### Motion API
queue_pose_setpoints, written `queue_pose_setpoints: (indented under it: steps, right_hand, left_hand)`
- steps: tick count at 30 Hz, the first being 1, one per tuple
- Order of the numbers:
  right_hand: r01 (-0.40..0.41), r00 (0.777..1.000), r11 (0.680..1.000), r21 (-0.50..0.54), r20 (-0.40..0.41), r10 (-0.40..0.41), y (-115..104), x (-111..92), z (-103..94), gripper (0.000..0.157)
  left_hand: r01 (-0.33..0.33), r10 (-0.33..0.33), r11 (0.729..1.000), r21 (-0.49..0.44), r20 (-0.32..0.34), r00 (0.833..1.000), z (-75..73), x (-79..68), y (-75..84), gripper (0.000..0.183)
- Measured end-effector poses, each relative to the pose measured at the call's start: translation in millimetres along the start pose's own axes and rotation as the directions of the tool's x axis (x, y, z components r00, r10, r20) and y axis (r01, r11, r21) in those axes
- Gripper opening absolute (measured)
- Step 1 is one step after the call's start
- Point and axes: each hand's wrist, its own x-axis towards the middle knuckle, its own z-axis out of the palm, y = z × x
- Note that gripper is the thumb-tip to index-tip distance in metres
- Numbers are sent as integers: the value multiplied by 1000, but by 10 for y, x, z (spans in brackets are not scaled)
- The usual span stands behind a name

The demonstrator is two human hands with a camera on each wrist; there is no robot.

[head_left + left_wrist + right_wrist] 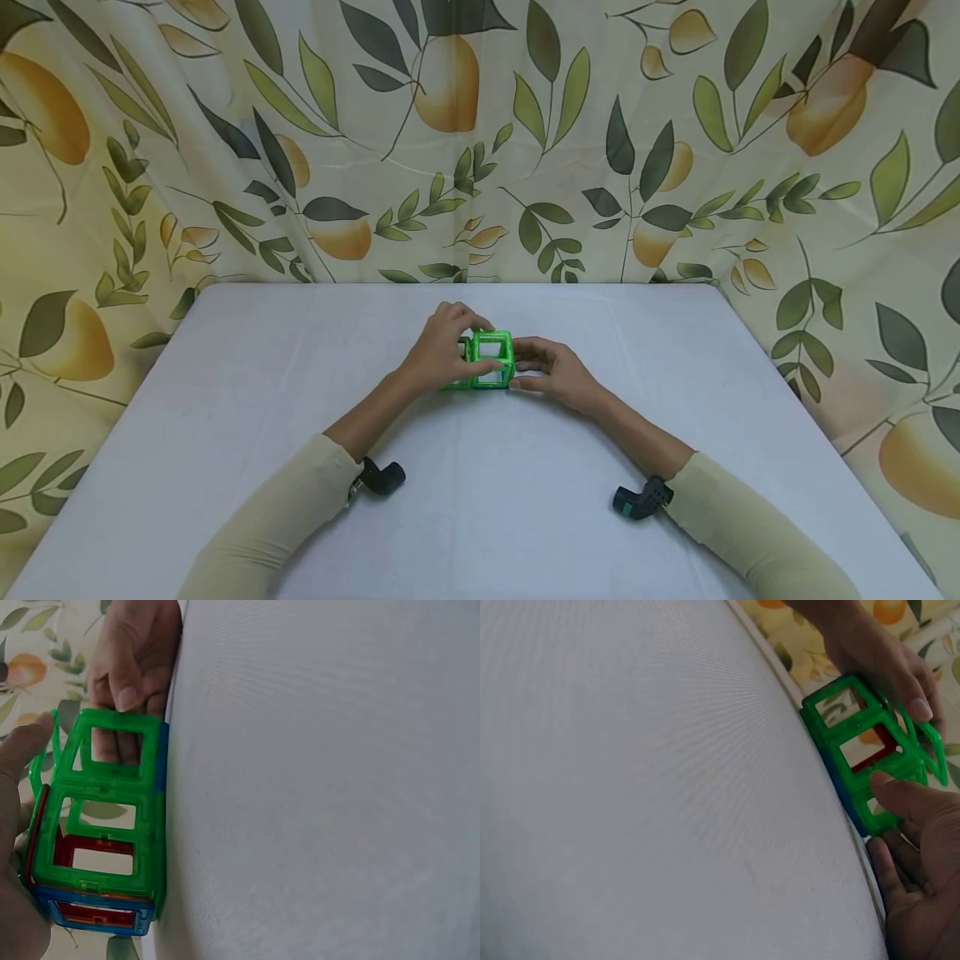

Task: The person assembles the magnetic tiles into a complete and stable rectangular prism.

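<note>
A hollow block of magnetic tiles (pixel 492 333) stands on the white table, made of green square frames with blue and red ones among them. My left hand (pixel 435 348) grips it from the left, thumb across the near side and fingers over the top. A loose-angled green tile (pixel 939 761) tilts out from the block's top beside the left fingertips. From the right, my right hand (pixel 558 377) holds the block's end between thumb and fingers. In the left wrist view, red and blue tiles (pixel 97 913) form the block's near end; some right fingers show through a green frame.
The white table (pixel 480 500) spreads around the block. Behind it hangs a curtain (pixel 495 167) printed with leaves and fruit. Each sleeve carries a black wrist camera (pixel 382 478) near the cuff.
</note>
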Motion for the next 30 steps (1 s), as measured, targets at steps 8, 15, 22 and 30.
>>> queue_pose_setpoints:
  steps: [8,15,22,30]
  right_hand:
    - [9,1000,1000,-7,-5,-9,11,14,0,62]
    - [-1,1000,1000,-10,-8,1,19,11,0,62]
    - [4,1000,1000,-6,-3,-4,28,-3,1,61]
    - [8,1000,1000,-13,-5,-8,24,-6,0,61]
  left_hand:
    - [-8,6,994,106,20,1000,17,2,0,53]
    - [-12,10,994,112,23,1000,8,-7,9,54]
    - [-6,4,994,111,22,1000,15,-13,-3,54]
    - [2,-5,993,115,25,1000,12,-17,0,55]
